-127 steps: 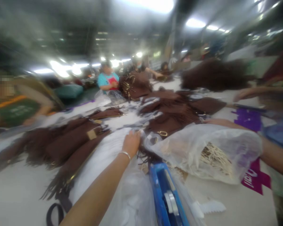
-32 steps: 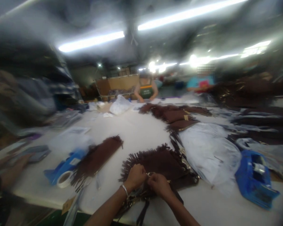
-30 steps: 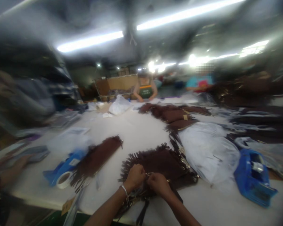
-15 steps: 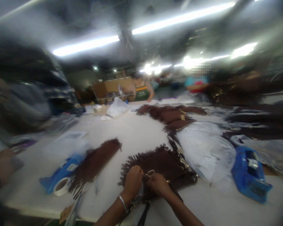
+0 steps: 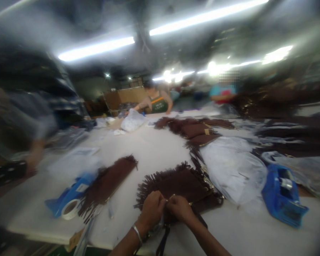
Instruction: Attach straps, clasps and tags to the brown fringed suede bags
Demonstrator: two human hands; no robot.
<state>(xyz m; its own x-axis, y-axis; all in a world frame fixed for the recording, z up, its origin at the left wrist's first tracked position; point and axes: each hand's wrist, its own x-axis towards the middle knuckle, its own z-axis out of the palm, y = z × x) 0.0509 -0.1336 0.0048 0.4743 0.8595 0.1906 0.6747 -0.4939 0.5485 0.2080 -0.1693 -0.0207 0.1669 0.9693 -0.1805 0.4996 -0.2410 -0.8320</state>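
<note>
A dark brown fringed bag (image 5: 181, 183) lies on the table in front of me, its fringe toward the left and back. Both hands meet at its near edge. My left hand (image 5: 153, 206), with a bracelet at the wrist, is closed in a pinch; what its fingertips hold is hidden. Beside it, my right hand (image 5: 180, 208) pinches a small metal ring (image 5: 174, 195), mostly covered by the fingers. Below the hands a dark strap (image 5: 164, 240) hangs toward the table edge, and some clear plastic shows under the left hand.
To the left lie another brown fringed piece (image 5: 113, 179), a blue tape dispenser (image 5: 74, 192) and a white tape roll (image 5: 70, 209). On the right are a plastic bag (image 5: 232, 170) and a second blue dispenser (image 5: 280, 199). More brown bags (image 5: 194, 131) lie farther back. Co-workers stand around the table.
My hands have drawn closer together, and my fingers now cover most of the metal ring. At left, a co-worker's arm has come farther over the table. The co-worker at the back reaches toward the white plastic.
</note>
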